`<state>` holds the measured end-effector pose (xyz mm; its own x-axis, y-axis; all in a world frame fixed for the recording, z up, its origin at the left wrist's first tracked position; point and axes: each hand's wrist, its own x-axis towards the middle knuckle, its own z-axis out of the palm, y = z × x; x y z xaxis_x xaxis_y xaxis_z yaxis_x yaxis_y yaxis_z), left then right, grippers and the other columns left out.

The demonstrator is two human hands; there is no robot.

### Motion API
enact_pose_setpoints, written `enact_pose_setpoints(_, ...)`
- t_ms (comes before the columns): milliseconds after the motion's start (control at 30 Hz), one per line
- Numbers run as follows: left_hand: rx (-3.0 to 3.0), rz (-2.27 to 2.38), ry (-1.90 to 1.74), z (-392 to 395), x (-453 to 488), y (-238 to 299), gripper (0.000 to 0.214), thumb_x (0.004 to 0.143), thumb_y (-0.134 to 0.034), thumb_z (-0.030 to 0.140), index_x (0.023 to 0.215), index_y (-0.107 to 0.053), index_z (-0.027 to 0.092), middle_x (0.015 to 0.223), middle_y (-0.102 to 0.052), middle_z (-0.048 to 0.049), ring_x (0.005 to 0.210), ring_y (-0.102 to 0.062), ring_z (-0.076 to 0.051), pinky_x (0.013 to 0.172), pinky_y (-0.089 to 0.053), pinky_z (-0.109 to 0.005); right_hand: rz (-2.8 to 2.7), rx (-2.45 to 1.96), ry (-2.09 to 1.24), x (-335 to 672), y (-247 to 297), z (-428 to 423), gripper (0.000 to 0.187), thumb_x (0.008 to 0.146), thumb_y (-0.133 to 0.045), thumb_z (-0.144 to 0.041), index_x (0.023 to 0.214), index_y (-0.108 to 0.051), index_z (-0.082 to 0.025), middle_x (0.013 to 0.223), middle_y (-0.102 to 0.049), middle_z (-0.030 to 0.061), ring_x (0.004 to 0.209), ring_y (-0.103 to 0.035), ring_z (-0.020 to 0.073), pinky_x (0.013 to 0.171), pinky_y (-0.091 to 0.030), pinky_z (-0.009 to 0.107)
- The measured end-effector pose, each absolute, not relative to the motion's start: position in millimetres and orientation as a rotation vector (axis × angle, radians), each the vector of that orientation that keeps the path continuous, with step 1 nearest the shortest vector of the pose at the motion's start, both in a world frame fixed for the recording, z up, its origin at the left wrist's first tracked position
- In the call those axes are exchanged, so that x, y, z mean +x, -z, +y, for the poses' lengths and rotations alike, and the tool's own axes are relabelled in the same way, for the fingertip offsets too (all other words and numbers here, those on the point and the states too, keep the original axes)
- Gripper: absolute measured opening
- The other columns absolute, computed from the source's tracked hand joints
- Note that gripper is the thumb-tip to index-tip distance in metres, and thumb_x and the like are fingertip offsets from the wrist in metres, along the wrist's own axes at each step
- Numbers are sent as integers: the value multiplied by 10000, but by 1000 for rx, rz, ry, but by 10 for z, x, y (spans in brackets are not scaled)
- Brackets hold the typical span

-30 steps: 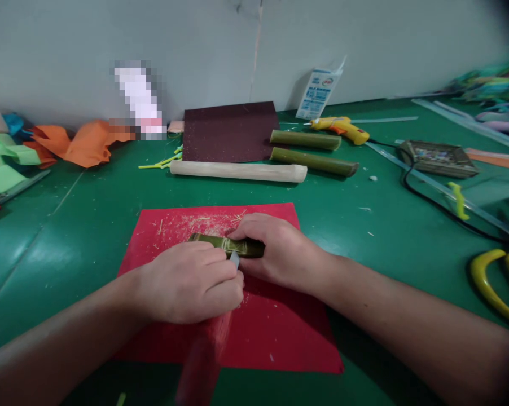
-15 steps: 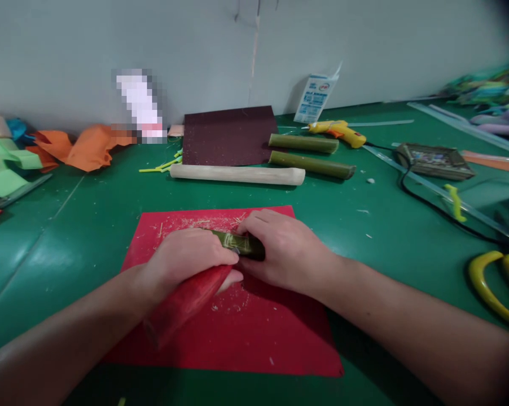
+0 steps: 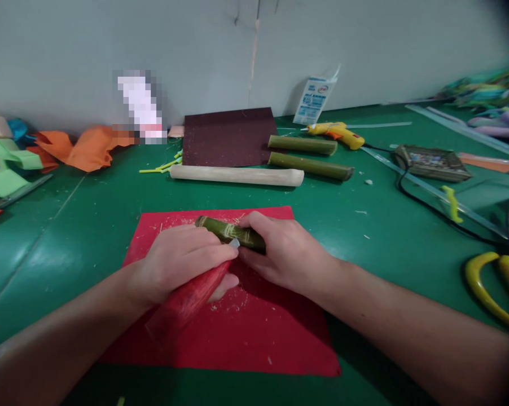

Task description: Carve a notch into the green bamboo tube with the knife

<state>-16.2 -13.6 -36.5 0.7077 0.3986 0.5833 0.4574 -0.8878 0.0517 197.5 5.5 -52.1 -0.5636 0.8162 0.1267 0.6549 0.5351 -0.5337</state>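
My left hand [image 3: 187, 259] is wrapped round a red-handled carving tool [image 3: 195, 296], its short metal blade tip showing past my fingers. The blade tip is close to a green bamboo piece [image 3: 224, 228]; whether they touch I cannot tell. The bamboo has pale scraped marks on its upper face. My right hand [image 3: 286, 248] grips the bamboo's right end, hiding part of it. Both hands are above a red sheet [image 3: 280, 344] strewn with fine shavings.
Behind lie a pale peeled stick [image 3: 237, 175], two green bamboo pieces [image 3: 309, 164] and a dark brown sheet [image 3: 227, 135]. A yellow glue gun [image 3: 339, 134], a small framed tray [image 3: 432, 175] and yellow-handled scissors [image 3: 478, 282] are to the right. Orange paper [image 3: 91, 149] sits at left.
The blade has drawn back toward me from the bamboo's scraped face. My left hand has shifted slightly, and more of the bamboo's left end shows. My right hand still grips the bamboo.
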Motion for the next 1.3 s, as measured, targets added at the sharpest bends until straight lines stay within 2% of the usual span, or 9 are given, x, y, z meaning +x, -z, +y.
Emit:
enact_pose_setpoints(233, -2750, -628, 800, -110, -157, 367, 170, 894, -571, 287, 1007, -618, 169, 763, -745, -34, 629, -685, -164, 541, -505, -278, -2159, -1240, -897, 1915, 561, 64, 197, 802, -626, -281, 973, -630, -183, 849, -691, 33, 735, -619, 175, 633, -440, 289)
enact_pose_setpoints(400, -2741, -625, 798, -108, -145, 359, 162, 909, -558, 269, 1016, -616, 162, 735, -735, -30, 624, -683, -166, 540, -496, -279, -2004, -1335, -1062, 1894, 521, 57, 142, 754, -655, -291, 859, -609, -206, 754, -663, -8, 651, -569, 148, 568, -416, 278)
enact_pose_setpoints(667, -2769, -599, 825, -101, -156, 330, 206, 910, -567, 277, 1067, -601, 149, 715, -728, -35, 621, -682, -173, 544, -502, -275, -1855, -1381, -1237, 1854, 477, 43, 169, 720, -677, -307, 845, -615, -210, 759, -667, -14, 671, -569, 146, 559, -413, 264)
enact_pose_setpoints(767, -2755, -587, 765, -99, -164, 333, 195, 900, -568, 268, 1054, -610, 155, 684, -714, -25, 585, -662, -178, 529, -482, -291, -1967, -1341, -1080, 1886, 493, 59, 191, 741, -673, -326, 879, -607, -210, 785, -682, -11, 677, -586, 148, 562, -405, 258)
enact_pose_setpoints(933, -2728, -535, 900, -192, -193, 292, 165, 872, -565, 278, 987, -630, 179, 639, -687, 1, 554, -631, -150, 548, -499, -280, -2389, -1265, -466, 1967, 500, 82, 200, 803, -641, -302, 958, -601, -182, 826, -702, 34, 671, -585, 173, 545, -328, 276)
enact_pose_setpoints(1033, -2780, -954, 1080, -280, -170, 261, 152, 907, -528, 311, 940, -639, 213, 722, -716, 2, 630, -667, -146, 607, -537, -268, -2443, -1213, -450, 1970, 496, 80, 210, 826, -627, -330, 966, -602, -175, 892, -704, 51, 739, -609, 189, 580, -361, 283)
enact_pose_setpoints(1133, -2660, -1673, 1516, -288, -98, 283, 148, 929, -552, 321, 951, -672, 239, 864, -737, 0, 712, -676, -132, 618, -545, -233, -2423, -1176, -473, 1946, 503, 73, 207, 804, -651, -327, 942, -614, -177, 915, -691, 54, 819, -610, 202, 658, -406, 297)
enact_pose_setpoints(1200, -2552, -1867, 1822, -241, -42, 318, 173, 910, -587, 357, 859, -668, 213, 719, -685, 13, 598, -615, -111, 539, -521, -220, -2425, -1142, -465, 1931, 512, 68, 209, 796, -667, -337, 921, -619, -177, 916, -681, 57, 864, -595, 212, 709, -417, 311)
enact_pose_setpoints(1300, -2475, -2084, 2021, -156, 18, 365, 223, 866, -642, 387, 768, -627, 187, 546, -560, 42, 467, -493, -86, 442, -458, -211, -2440, -1129, -478, 1917, 521, 60, 218, 803, -659, -351, 926, -621, -175, 918, -666, 63, 860, -575, 210, 714, -413, 316)
